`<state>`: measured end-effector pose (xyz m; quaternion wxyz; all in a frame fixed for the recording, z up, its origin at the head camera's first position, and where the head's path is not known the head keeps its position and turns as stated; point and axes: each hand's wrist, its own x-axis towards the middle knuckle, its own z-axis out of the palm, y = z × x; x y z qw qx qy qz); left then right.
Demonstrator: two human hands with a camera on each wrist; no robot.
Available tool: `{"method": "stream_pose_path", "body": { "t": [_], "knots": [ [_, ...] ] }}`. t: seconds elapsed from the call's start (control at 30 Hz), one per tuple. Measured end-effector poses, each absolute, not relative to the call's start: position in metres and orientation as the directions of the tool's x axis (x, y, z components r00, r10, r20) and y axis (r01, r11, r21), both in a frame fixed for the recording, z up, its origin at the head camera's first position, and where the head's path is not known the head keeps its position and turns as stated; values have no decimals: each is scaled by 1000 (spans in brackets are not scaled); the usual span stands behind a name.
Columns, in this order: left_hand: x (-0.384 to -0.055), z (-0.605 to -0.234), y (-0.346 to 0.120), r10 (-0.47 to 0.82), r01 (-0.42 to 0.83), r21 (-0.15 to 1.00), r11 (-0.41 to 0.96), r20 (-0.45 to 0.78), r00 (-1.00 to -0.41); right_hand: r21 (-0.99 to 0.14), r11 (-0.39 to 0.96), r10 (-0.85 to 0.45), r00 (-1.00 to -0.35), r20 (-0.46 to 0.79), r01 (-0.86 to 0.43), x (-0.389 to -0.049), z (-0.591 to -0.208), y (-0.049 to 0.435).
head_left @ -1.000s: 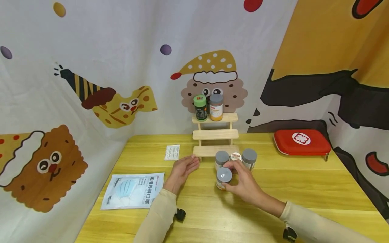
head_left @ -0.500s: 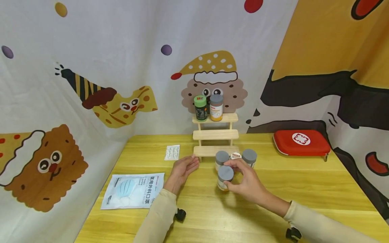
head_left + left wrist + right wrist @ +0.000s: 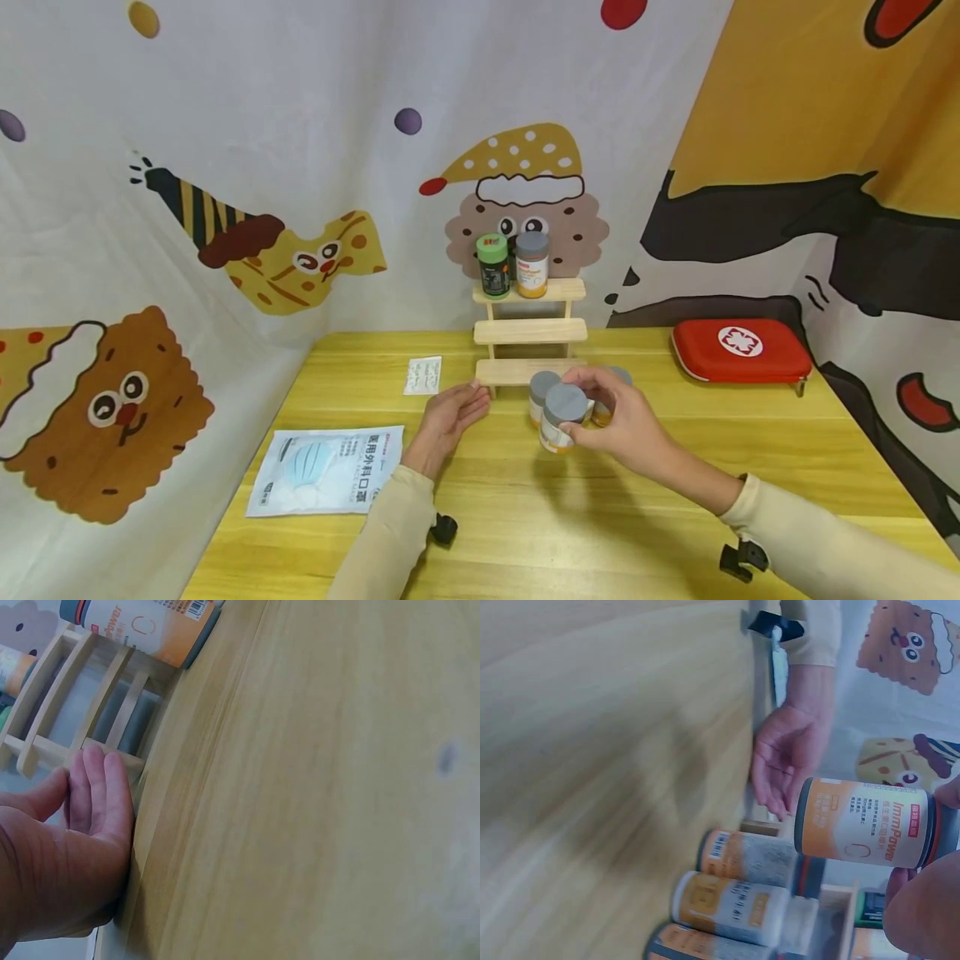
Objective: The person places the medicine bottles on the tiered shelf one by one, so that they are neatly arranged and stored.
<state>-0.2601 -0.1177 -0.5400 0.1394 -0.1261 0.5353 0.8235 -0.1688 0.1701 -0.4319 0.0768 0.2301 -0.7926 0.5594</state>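
My right hand [image 3: 630, 427] pinches a grey-lidded supplement bottle [image 3: 558, 427] by its lid, thumb on the near side. The right wrist view shows this bottle's orange-and-white label [image 3: 862, 825] raised off the table. Behind it stand a grey-lidded bottle [image 3: 540, 390], a white-lidded bottle [image 3: 731, 907] mostly hidden by the hand in the head view, and another grey-lidded bottle [image 3: 705, 945]. My left hand [image 3: 450, 423] rests on its edge, fingers straight, fingertips at the lower left end of a three-tier wooden stand [image 3: 529, 331]. A green-lidded bottle [image 3: 494, 268] and a grey-lidded one [image 3: 532, 268] occupy its top tier.
A blue-and-white face mask packet [image 3: 326, 471] lies at the left of the wooden table [image 3: 495, 542], with a small white printed packet [image 3: 423, 376] behind it. At the back right is a red first-aid case [image 3: 742, 350]. A printed curtain [image 3: 360, 67] hangs behind.
My right hand has lifted the grey-lidded bottle from the table and carried it slightly right and toward the stand. The left hand has stayed at the stand's lower end.
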Motion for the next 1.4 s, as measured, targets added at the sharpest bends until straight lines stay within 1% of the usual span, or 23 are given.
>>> {"method": "stream_pose_path", "body": {
  "t": [0.2,0.33,0.6,0.77,1.1,1.23,1.4],
  "knots": [
    [-260,-538,-118,95,-372,840,-394,-366,-926,-840,324,-275,-893,357,-436,-174,-412,174],
    [-260,-536,-118,101,-372,837,-401,-364,-926,-844,324,-278,-896,346,-427,-181,-402,178],
    [-259,-536,-117,102,-362,841,-403,-351,-931,-816,252,-268,-848,457,-520,-204,-388,180],
    [-259,-537,-117,103,-374,835,-404,-365,-925,-805,242,-241,-837,491,-542,-218,-383,183],
    [-258,-535,-116,112,-382,833,-401,-369,-923,-805,310,-147,-862,484,-505,-245,-379,188],
    [-258,-535,-117,98,-377,833,-404,-371,-924,-816,315,-115,-873,475,-485,-254,-377,184],
    [-258,-535,-118,108,-377,836,-399,-366,-924,-833,332,-36,-888,458,-443,-265,-372,185]
  ]
}}
